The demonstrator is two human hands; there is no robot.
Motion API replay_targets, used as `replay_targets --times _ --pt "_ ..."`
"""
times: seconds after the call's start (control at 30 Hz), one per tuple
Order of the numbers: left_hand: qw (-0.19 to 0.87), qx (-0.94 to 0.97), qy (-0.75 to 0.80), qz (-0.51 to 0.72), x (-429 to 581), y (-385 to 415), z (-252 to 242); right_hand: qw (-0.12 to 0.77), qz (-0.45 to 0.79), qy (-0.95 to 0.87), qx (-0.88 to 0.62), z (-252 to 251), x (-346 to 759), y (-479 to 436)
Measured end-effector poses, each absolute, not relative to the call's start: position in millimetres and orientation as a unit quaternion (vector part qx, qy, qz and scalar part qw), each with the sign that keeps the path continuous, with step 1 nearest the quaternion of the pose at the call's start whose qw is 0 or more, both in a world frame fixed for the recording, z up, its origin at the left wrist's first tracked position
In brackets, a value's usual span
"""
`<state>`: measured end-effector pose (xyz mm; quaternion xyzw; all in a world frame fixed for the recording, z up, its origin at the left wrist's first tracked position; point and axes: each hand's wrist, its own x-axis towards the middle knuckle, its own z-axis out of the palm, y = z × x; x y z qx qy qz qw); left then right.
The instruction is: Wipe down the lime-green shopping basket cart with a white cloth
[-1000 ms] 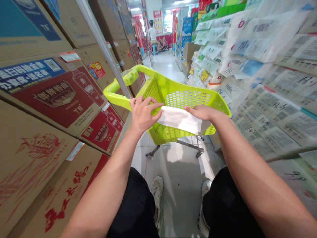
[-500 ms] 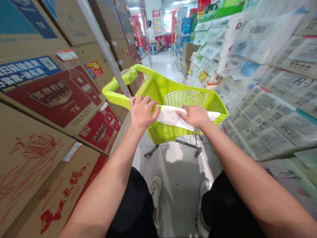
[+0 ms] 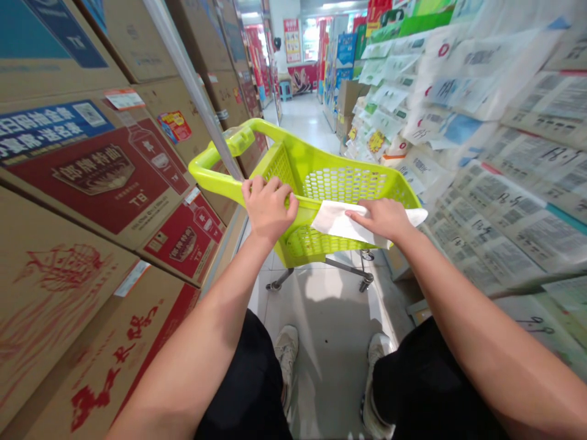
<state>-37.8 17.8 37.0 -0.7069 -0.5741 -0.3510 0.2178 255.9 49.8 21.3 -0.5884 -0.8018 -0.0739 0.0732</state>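
Observation:
A lime-green plastic shopping cart (image 3: 300, 241) stands sideways before me, its handle end to the left. My left hand (image 3: 269, 206) is closed over the cart's near top rim, close to the handle end, fingers over the far side. Farther right along that rim, my right hand (image 3: 387, 219) presses a white cloth (image 3: 332, 221) onto the plastic, its fingers wrapped over the edge. The cloth drapes over the rim and sticks out on both sides of the hand. A grey metal pole (image 3: 195, 91) slants down in front of the cart's handle end.
Stacked cardboard boxes (image 3: 101, 177) line the left side. On the right are piled packs of tissue paper (image 3: 486, 226) with handwritten prices. The tiled aisle (image 3: 309, 116) runs back to a person (image 3: 280, 61) near a blue stool (image 3: 285, 90).
My right hand has slid right along the rim, taking the white cloth with it. My left hand keeps its hold on the rim, almost unmoved.

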Motion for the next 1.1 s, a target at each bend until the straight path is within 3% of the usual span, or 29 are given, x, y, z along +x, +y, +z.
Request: replay_targets --times 0.43,0.83,1.1 --pt "0.232 -0.702 -0.565 -0.367 -44 17 35 0.146 -0.014 -0.803 -0.578 30 188 44" --pt "0.250 -0.678 -0.577 -0.381 -53 19 34 0.082 -0.028 -0.786 -0.612 16 278 40" --pt "0.261 -0.669 -0.580 -0.385 -37 16 35 0.090 -0.080 -0.787 -0.605 20 232 33"
